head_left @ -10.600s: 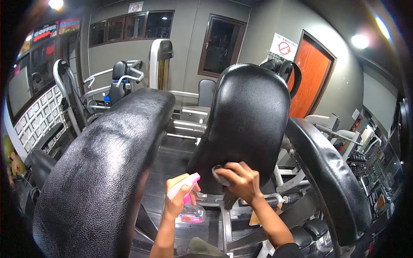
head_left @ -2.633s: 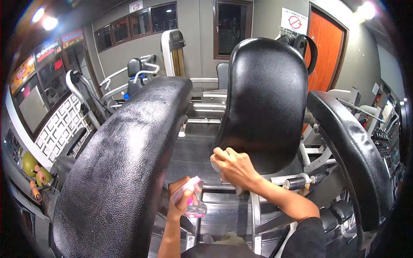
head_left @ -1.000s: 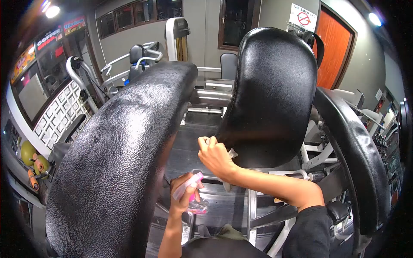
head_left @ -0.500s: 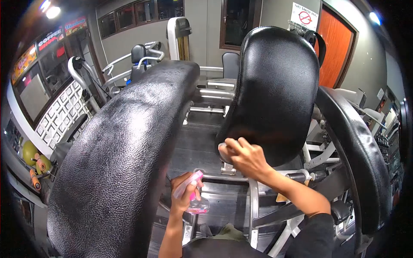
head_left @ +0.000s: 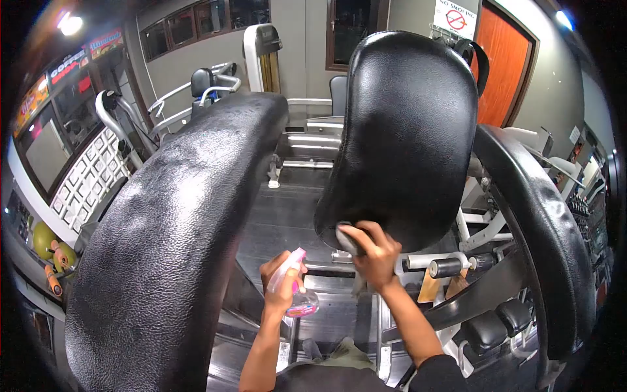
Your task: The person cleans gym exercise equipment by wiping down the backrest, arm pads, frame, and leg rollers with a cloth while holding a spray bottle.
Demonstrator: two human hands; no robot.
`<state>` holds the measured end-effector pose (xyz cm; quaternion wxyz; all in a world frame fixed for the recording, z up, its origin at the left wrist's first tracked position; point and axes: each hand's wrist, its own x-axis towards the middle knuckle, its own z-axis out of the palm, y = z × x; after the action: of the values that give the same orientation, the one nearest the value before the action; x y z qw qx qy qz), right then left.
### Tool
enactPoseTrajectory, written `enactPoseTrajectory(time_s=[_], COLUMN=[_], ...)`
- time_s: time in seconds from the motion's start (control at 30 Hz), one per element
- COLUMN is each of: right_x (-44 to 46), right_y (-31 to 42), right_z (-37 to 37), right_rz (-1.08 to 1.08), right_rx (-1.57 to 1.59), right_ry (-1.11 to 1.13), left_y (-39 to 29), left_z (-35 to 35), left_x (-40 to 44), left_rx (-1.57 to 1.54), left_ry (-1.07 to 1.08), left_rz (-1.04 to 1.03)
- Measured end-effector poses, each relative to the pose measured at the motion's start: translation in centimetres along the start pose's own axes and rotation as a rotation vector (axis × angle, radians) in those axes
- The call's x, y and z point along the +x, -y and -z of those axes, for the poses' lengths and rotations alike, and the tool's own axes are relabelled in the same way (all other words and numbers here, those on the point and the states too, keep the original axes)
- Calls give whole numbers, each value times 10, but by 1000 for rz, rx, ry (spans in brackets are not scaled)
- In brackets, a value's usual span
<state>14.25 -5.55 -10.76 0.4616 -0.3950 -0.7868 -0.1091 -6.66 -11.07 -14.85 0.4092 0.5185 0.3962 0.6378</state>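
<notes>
My left hand is wrapped round a clear spray bottle with a pink and translucent trigger head, held upright between the big pads. My right hand is closed on a bunched grey cloth, with part of it hanging below the fingers. It presses at the lower left edge of a black padded seat. Left of both hands stretches a long black pad with a wrinkled, shiny surface.
Another curved black pad stands on the right. Below it are metal frame bars and foam rollers. More gym machines stand along the back wall, and green balls lie at the far left. An orange door is at the back right.
My right hand has moved slightly down with the cloth along the seat's lower edge, its forearm now steeper. The left hand still holds the spray bottle. The view has shifted a little.
</notes>
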Motion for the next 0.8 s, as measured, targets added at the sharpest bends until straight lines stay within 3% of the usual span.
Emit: enactPoseTrajectory(time_s=[0.1, 0.2, 0.3, 0.43, 0.57, 0.7, 0.8], right_x=[-11, -48, -76, -34, -50, -91, -83], right_y=[13, 12, -13, -3, 3, -5, -15], right_z=[-36, -65, -63, -28, -45, -75, -54], right_rz=[-2, 1, -33, -175, -186, -187, -253], right_rx=[67, -29, 19, 63, 164, -19, 72], right_ry=[2, 237, 210, -151, -59, -6, -157], left_y=[2, 1, 5, 8, 10, 9, 12], left_z=[-1, 1, 9, 15, 17, 15, 18], left_x=[-1, -5, -10, -18, -20, -21, -23], left_rx=[45, 22, 71, 68, 85, 41, 93], left_ry=[8, -10, 17, 16, 55, 54, 105], left_rz=[11, 61, 36, 28, 44, 81, 112])
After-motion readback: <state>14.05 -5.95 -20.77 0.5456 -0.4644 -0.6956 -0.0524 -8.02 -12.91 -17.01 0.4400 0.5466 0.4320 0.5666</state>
